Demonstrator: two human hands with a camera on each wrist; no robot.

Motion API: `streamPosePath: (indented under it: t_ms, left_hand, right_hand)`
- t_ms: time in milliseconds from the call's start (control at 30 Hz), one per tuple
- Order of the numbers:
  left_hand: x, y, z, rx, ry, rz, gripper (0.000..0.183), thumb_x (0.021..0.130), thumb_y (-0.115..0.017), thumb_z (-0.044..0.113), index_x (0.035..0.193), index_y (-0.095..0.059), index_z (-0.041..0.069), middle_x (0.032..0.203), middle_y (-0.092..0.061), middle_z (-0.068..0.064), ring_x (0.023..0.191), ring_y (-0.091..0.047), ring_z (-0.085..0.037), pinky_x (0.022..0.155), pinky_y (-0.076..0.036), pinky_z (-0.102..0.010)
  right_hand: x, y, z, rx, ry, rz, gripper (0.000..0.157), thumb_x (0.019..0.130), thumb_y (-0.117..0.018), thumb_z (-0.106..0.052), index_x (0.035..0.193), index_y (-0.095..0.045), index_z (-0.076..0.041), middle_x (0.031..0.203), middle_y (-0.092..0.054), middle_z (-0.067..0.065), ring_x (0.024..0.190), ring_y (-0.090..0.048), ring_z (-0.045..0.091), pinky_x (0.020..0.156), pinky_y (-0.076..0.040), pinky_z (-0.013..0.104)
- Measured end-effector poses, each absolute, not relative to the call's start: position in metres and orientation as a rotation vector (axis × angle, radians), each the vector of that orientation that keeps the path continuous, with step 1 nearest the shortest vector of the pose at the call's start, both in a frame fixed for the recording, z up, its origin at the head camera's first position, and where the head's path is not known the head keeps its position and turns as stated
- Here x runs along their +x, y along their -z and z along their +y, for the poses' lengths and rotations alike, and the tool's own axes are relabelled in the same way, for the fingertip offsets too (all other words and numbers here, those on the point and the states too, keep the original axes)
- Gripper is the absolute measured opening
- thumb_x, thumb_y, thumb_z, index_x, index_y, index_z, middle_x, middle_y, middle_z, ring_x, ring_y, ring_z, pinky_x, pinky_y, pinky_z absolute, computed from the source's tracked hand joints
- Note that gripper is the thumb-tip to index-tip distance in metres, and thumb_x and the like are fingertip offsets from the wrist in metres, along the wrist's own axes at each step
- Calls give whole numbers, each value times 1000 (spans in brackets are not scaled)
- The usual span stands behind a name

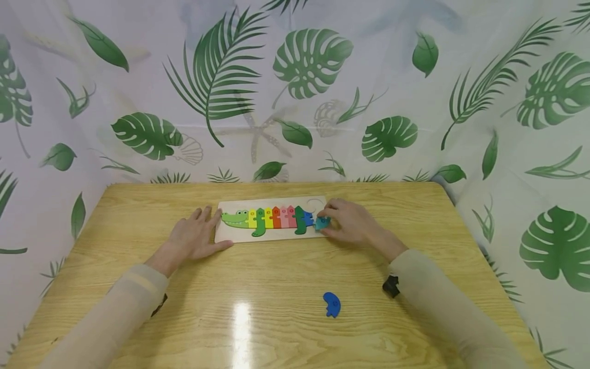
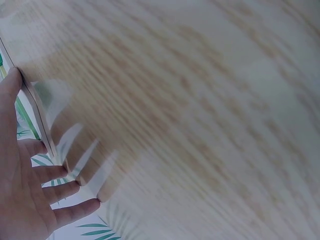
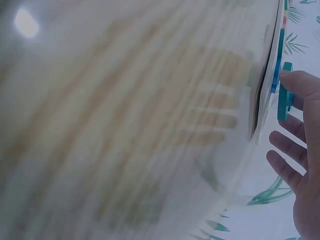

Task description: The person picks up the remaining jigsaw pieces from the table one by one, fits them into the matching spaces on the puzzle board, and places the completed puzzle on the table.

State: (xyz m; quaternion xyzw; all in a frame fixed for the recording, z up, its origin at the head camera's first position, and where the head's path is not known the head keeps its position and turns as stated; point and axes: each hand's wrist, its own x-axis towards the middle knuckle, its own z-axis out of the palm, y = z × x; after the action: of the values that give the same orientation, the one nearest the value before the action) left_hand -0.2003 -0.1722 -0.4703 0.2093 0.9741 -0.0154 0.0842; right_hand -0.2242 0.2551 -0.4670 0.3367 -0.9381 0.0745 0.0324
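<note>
A pale wooden puzzle board (image 1: 239, 238) lies near the back of the table, bearing a crocodile made of coloured pieces with a green head (image 1: 235, 219) at the left. Fingers and thumb spread, my left hand (image 1: 193, 238) touches the board's left end; in the left wrist view the thumb lies at its edge. My right hand (image 1: 352, 223) pinches a teal puzzle piece (image 3: 284, 95) at the board's right end, beside a blue piece (image 1: 308, 219) set in the row. An empty curved outline shows above it. A loose blue curved puzzle piece (image 1: 333, 304) lies nearer the front of the table.
The light wood-grain table (image 1: 276, 287) has rounded back corners. Behind and beside it hangs a white curtain (image 1: 295, 102) printed with green leaves. Both sleeved forearms reach across the table from the front, each with a dark band (image 1: 391, 286) at the wrist.
</note>
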Motion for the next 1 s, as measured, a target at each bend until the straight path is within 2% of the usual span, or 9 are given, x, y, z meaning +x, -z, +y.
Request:
streamPosePath:
  t_ms: [467,1000]
  left_hand:
    - [-201,471,-172,604,32,2900,100,98,-48,76,166,-31,4,167,-34,-32,148,-44,-54,101,-54,-67]
    - [-201,472,-173,615,24,2910,100,99,-48,76,165,-32,3,167,-35,-32,148,-44,-54,102,-54,-68]
  right_hand:
    - [-232,468,256,1035,-219,-2878,37,94,-78,-39,123,-77,-16,118,-71,7,99,-66,23,80,-59,40]
    - [-239,472,257,1002,-212,-2920,36,96,-75,-37,125,-76,-16,120,-70,8,104,-66,25,84,-60,42]
